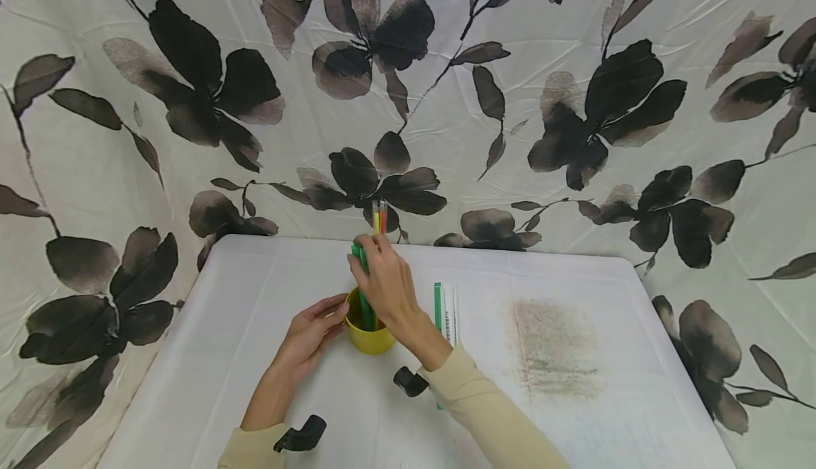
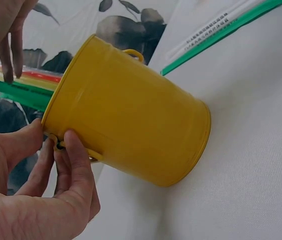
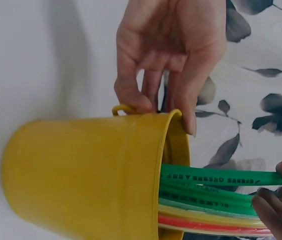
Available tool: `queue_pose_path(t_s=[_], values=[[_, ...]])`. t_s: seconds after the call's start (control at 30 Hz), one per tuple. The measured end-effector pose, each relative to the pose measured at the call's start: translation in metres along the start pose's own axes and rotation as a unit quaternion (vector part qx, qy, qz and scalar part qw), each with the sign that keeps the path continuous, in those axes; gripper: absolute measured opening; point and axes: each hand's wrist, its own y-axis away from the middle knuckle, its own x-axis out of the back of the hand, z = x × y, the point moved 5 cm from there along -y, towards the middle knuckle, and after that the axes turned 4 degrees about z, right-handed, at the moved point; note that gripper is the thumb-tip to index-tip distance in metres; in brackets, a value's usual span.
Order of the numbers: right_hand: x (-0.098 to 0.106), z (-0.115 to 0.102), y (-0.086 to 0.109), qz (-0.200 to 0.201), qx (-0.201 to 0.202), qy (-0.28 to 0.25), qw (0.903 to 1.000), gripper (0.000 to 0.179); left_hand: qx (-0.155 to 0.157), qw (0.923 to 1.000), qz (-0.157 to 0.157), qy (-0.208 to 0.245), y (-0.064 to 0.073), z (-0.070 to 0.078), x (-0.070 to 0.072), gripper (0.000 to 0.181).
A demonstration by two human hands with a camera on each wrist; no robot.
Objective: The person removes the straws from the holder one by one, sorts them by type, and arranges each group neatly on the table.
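Note:
A yellow bucket (image 1: 372, 341) with small looped ears stands on the table. My left hand (image 1: 312, 334) pinches the ear (image 2: 95, 154) and the rim, thumb at the lip. My right hand (image 1: 387, 281) is above the bucket's mouth, thumb and fingertips gripping the upper end of a long green stick with black print (image 3: 226, 176). That stick's lower end is inside the bucket. Beside it several more green, yellow and red sticks (image 3: 216, 225) lean out over the rim, some in clear wrap. Their lower ends are hidden by the bucket wall.
To the right of the bucket a green stick (image 1: 438, 306) lies on the white table (image 1: 484, 419), next to clear wrapped ones with print (image 1: 451, 313). Farther right the cloth has a brownish stain (image 1: 557, 348). A flowered curtain (image 1: 484, 122) hangs behind the table.

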Motion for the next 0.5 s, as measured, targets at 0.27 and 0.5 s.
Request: queue_pose_path(t_s=[0.27, 0.5], values=[[0.002, 0.008, 0.007, -0.049, -0.061, -0.134, 0.988, 0.031, 0.004, 1.0, -0.002, 0.0, 0.001, 0.001, -0.002, 0.05], [-0.001, 0.022, 0.023, -0.092, -0.125, -0.204, 0.9666, 0.023, 0.004, 1.0, 0.003, -0.004, 0.001, 0.0, -0.002, 0.049]])
